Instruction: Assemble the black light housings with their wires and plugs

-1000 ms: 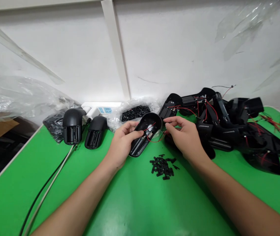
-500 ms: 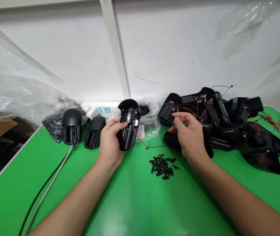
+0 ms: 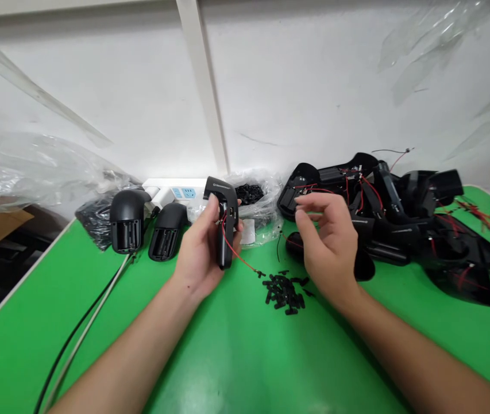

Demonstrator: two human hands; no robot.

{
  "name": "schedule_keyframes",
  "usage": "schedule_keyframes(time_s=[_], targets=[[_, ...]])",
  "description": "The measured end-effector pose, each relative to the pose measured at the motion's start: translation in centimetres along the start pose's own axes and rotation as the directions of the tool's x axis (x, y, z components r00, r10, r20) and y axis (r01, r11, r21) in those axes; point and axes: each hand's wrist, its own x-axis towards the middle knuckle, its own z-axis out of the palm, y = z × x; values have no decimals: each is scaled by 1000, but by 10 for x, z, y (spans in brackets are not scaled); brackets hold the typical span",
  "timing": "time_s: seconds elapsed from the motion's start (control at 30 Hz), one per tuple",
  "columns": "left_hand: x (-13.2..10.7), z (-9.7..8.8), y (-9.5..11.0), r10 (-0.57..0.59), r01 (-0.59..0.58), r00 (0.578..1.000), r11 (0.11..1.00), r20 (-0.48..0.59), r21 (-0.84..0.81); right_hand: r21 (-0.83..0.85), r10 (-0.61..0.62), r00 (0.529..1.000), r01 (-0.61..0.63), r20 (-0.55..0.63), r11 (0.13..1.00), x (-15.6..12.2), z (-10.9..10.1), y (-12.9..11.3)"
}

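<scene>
My left hand point(image 3: 199, 250) grips a black plastic housing shell point(image 3: 228, 221), turned edge-on and upright, with its top above my fingers. A red wire point(image 3: 238, 257) runs from the shell down to a small black end near the table. My right hand point(image 3: 328, 238) hangs in the air beside several wired black shells point(image 3: 382, 227), its thumb and fingers apart and nothing visible in them. Below and between my hands lies a heap of small black plastic pieces point(image 3: 283, 292).
Two black housings point(image 3: 127, 221) point(image 3: 167, 244) stand at left on the green table point(image 3: 236, 356). Behind them are a white power strip point(image 3: 171, 192) and a clear bag of black parts point(image 3: 262, 198). Black and white cables point(image 3: 83, 330) cross the left side.
My left hand has turned the shell edge-on and lowered it slightly. My right hand has risen a little and opened its fingers wider. The red wire now hangs nearer the small black pieces.
</scene>
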Motion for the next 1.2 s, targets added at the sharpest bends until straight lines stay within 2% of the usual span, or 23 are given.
schedule_keyframes(time_s=[0.07,0.17,0.27,0.37,0.5,0.63,0.8,0.9,0.97,1.07,1.13,1.2], targets=[[0,0,0,-17,17,1000,1000,-20,4,32,61,992,-65,112,997,-5,-1,-7],[0,-1,1,-42,41,999,999,-20,-18,17,178,928,-194,327,981,-9,-3,-12],[0,-4,2,-52,54,998,997,30,-58,-152,152,864,-89,481,984,-9,-4,-12],[-2,-6,2,-72,81,994,992,86,-97,-349,150,822,63,550,935,-6,-2,-10],[-4,-9,2,-72,99,981,985,180,-143,-569,230,824,130,517,812,-3,1,-5],[-4,-10,4,-78,118,972,978,223,-174,-682,301,858,75,415,727,-2,2,-2],[-4,-7,6,-101,148,964,972,245,-182,-591,145,921,105,360,800,-1,0,2],[-4,-6,7,-102,149,964,972,246,-180,-426,59,916,127,397,896,1,-3,2],[-3,-5,8,-97,142,965,974,244,-177,-293,17,849,164,529,942,3,-6,2],[-2,-7,8,-99,141,966,975,239,-169,-264,45,645,247,763,932,7,-11,1],[-1,-9,8,-100,139,970,976,224,-166,-320,123,531,297,838,900,10,-14,0],[1,-11,7,-102,134,976,977,193,-163,-353,184,462,313,868,881,14,-16,-2]])
